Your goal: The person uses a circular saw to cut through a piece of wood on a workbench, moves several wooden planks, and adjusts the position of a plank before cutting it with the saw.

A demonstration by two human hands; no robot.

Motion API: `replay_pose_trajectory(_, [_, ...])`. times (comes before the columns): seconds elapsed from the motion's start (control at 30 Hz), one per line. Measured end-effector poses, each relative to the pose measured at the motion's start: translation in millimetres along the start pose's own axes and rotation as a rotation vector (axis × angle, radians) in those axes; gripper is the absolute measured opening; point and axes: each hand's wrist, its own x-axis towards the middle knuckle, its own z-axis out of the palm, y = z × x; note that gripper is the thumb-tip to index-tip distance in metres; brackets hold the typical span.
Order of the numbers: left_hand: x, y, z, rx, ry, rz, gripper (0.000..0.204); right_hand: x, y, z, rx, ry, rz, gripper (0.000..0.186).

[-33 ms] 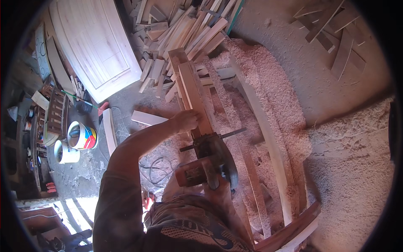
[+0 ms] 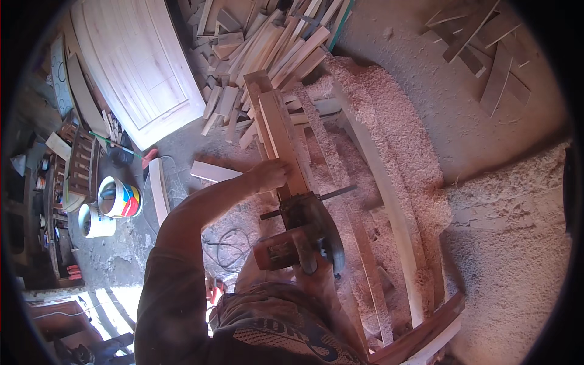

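Note:
A long wooden board [image 2: 277, 125] lies lengthwise on a timber bench in front of me. My left hand [image 2: 271, 174] grips its left edge, just ahead of the saw, with the fingers curled. A circular saw [image 2: 281, 250] with a red-and-black motor body rests at the board's near end. Its dark blade guard [image 2: 328, 234] is on the right side, and a thin metal guide bar [image 2: 339, 192] sticks out across the front. My right hand [image 2: 317, 274] is wrapped round the saw's rear handle, close to my body; the saw partly hides its fingers. The blade itself is hidden.
Heaped sawdust [image 2: 389, 115] covers the long beams [image 2: 380, 176] to my right. Offcuts [image 2: 267, 48] are piled beyond the bench. A pale door panel [image 2: 137, 61] lies at the far left, near two buckets [image 2: 97, 220]. A black cable [image 2: 228, 246] loops on the floor left of the saw.

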Motion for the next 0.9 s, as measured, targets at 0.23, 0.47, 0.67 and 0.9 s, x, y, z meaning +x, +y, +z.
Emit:
replay_pose_trajectory(0.23, [-0.3,-30.7,8.5,-0.019,0.031,-0.025,0.046,30.2,-1.9,6.7,-0.009,-0.045,-0.008,0.034])
replay_pose_trajectory(0.47, [3.1,-61.0,9.7,-0.019,-0.046,-0.030,0.047,60.9,1.9,20.5,-0.023,0.002,-0.156,0.030])
replay_pose_trajectory(0.67, [7.7,-80.2,3.1,-0.029,-0.100,-0.048,0.047,81.5,-11.9,25.7,0.021,-0.008,-0.173,0.030])
replay_pose_trajectory(0.9, [9.3,-107.6,7.9,0.030,-0.126,-0.024,0.054,105.7,-21.8,32.6,0.026,-0.044,-0.101,0.030])
